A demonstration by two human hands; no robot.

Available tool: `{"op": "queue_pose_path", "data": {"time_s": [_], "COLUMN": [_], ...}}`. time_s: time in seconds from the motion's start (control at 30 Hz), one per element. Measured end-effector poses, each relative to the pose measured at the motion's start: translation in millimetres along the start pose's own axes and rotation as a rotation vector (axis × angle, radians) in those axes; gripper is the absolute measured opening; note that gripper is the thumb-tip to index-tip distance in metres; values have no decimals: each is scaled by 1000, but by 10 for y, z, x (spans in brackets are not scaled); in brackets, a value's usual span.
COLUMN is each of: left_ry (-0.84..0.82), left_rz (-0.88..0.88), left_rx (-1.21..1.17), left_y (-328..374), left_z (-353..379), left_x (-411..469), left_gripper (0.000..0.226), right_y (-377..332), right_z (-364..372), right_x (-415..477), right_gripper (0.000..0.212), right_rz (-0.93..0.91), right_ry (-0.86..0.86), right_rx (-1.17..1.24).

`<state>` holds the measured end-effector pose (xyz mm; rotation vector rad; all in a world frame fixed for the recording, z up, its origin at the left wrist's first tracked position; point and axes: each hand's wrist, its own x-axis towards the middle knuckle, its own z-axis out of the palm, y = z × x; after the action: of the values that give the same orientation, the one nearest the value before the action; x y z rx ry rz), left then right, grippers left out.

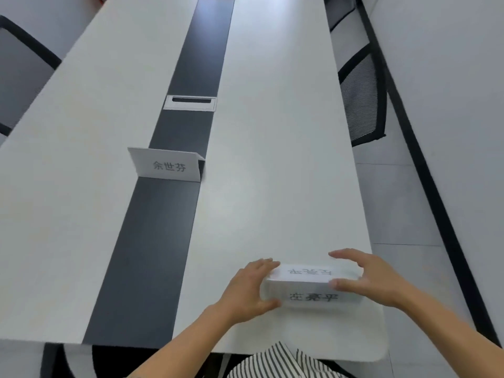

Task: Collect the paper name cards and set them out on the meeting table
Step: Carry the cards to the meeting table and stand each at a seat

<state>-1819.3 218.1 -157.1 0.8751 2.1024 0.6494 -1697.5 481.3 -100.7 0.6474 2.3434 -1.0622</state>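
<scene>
A folded white paper name card (pixel 311 287) with black characters stands on the white meeting table (pixel 272 159) near its front right corner. My left hand (pixel 251 287) grips the card's left end. My right hand (pixel 368 276) holds its right end, thumb on the near face and fingers curved over the top. A second folded name card (pixel 167 165) stands farther back, across the table's dark centre strip (pixel 152 241).
A cable slot with a white frame (pixel 191 102) sits in the dark strip beyond the second card. Black mesh chairs stand at the right side (pixel 362 96) and at the far left (pixel 19 77). The table's near edge is just below my hands.
</scene>
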Motion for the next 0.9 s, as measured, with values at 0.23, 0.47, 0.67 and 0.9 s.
{"op": "queue_pose_path", "data": {"time_s": [0.23,0.47,0.67,0.9], "left_ry": [79,185,658,980], "left_rz": [-145,-169,-238,-369], "left_rx": [-192,-328,-843,-1177], "left_y": [123,540,756,753], "left_z": [75,-144,-134,334], "left_x": [-55,-425,-1017,-1593], "left_gripper": [64,44,51,36], "right_y": [545,608,779,725], "right_z": [235,11,174,183], "right_x": [-77,-88,100,115], "right_gripper": [60,103,105,57], "right_rz": [-7,-156,-151,-271], "right_ry": [45,-12,-135,-40], "right_rx": [257,482,212,234]}}
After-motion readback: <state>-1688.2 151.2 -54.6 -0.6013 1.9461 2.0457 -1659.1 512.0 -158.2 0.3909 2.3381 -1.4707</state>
